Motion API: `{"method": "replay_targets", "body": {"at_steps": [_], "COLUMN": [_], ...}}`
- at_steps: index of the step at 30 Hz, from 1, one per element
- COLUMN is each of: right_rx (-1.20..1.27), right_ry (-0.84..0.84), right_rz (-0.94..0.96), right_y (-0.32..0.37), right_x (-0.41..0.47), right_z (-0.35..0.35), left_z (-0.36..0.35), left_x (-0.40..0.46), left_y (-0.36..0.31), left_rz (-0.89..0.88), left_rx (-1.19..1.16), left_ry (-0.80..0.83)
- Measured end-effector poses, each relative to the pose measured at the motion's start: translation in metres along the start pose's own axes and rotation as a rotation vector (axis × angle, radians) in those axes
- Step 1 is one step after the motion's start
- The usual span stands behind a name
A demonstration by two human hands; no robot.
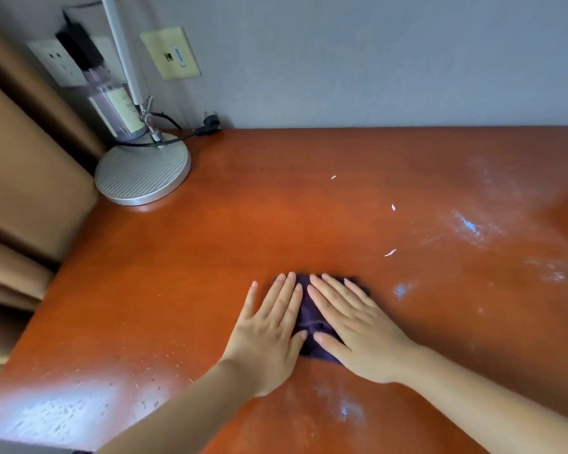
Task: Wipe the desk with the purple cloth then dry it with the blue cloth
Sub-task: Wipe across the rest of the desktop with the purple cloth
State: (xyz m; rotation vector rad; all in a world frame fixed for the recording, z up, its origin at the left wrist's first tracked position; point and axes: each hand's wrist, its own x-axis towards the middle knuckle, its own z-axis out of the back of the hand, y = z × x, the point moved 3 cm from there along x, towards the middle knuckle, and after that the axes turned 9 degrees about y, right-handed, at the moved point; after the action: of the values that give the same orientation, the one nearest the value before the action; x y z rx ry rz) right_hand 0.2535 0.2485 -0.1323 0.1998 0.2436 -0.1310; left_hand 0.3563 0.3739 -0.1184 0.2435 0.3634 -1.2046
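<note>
Far left of frame: tan curtain (20, 178), cut off by the edge. Upper left: lamp base (143, 170) on the desk (210, 257), its pole running out the top; behind it a clear container (117, 109) w/ an unreadable label, half hidden by the pole. Wall sockets (169, 54) above, black plug (210, 121) at desk's back edge. Lower center: left hand (269, 332) and right hand (351, 326) lie flat, fingers straight, side by side, pressing the purple cloth (310, 319); hands cover most of it. Right: pale scraps (390, 253), whitish smears (469, 227).
</note>
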Motion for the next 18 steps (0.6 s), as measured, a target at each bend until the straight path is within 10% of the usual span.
{"method": "replay_targets", "body": {"at_steps": [18], "right_rx": [0.017], "right_ry": [0.021], "right_rz": [0.083], "right_y": [-0.006], "right_x": [-0.016], "right_z": [-0.001], "left_z": [-0.004], "left_x": [-0.005], "left_y": [-0.016], "left_rz": [0.034], "left_rx": [0.073], "left_ry": [0.012]}}
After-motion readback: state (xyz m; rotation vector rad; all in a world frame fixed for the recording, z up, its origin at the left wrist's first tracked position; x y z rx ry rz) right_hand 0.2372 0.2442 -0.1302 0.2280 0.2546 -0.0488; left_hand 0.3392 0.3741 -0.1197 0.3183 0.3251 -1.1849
